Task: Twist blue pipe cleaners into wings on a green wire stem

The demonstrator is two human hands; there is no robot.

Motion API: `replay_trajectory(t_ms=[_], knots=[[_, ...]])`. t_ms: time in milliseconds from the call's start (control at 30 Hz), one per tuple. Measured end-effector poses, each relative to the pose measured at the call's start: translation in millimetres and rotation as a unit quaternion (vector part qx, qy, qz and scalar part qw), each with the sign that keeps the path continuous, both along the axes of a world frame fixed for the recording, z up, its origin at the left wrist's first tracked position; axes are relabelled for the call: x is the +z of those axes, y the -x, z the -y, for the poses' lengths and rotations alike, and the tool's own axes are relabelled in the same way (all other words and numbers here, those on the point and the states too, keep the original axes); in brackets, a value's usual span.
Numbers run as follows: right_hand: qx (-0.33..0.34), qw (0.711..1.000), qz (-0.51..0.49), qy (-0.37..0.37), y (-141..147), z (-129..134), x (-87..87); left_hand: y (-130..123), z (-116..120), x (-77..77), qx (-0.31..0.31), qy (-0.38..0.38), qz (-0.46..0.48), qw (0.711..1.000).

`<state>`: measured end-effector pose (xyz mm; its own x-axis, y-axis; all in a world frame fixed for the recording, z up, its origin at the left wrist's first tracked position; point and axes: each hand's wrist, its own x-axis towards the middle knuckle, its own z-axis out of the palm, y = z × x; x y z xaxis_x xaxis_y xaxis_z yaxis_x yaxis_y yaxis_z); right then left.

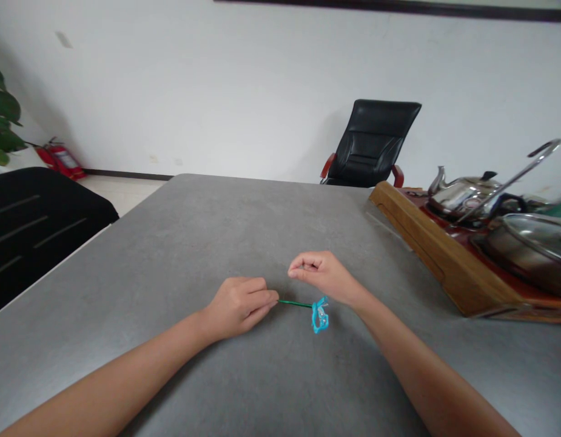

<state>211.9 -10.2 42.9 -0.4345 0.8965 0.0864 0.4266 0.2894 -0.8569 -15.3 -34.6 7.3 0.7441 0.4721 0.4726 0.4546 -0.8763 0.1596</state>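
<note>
My left hand (244, 306) pinches a thin green stem (296, 303) that runs out to the right from its fingertips. At the stem's far end is a bright blue, loop-shaped craft flower (320, 315) with a pale, shiny middle. Just above the flower hovers my right hand (323, 274), apart from the stem, its fingers curled and thumb tip close to the index finger. Whether anything small sits between those right fingertips I cannot make out. Both hands are low over the grey table (225, 224).
On the right stands a wooden tea tray (439, 267) bearing a steel kettle (464, 194) and a glass-lidded pot (535, 249). A black office chair (375, 139) is behind the table. Another black chair (43, 224), a fire extinguisher (64, 159) and a leafy plant (5, 115) are at the left.
</note>
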Motion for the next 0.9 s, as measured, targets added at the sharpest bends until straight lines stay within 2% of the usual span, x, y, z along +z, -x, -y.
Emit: replay_trajectory(t_ms=[167,267,433,533,767,900], knots=[[0.004,1.0,0.021,-0.012,0.3,4.4,6.7,0.4,-0.2,-1.9,0.013,0.001,-0.016,1.0],[-0.002,0.997,0.052,-0.05,2.3,10.0,14.7,0.4,-0.1,-2.8,0.024,0.003,-0.022,0.999],[-0.005,0.982,0.13,-0.14,7.7,22.4,33.9,0.6,-1.0,-4.0,0.086,-0.001,-0.011,0.996],[0.011,0.968,0.177,-0.18,11.8,30.4,40.5,1.0,-1.4,-3.7,0.127,0.024,0.015,0.991],[0.041,0.929,0.287,-0.23,22.8,42.5,32.2,0.9,-3.3,-1.9,0.191,0.084,0.058,0.976],[0.045,0.922,0.306,-0.235,27.3,42.7,22.8,1.5,-4.4,-2.7,0.21,0.105,0.072,0.969]])
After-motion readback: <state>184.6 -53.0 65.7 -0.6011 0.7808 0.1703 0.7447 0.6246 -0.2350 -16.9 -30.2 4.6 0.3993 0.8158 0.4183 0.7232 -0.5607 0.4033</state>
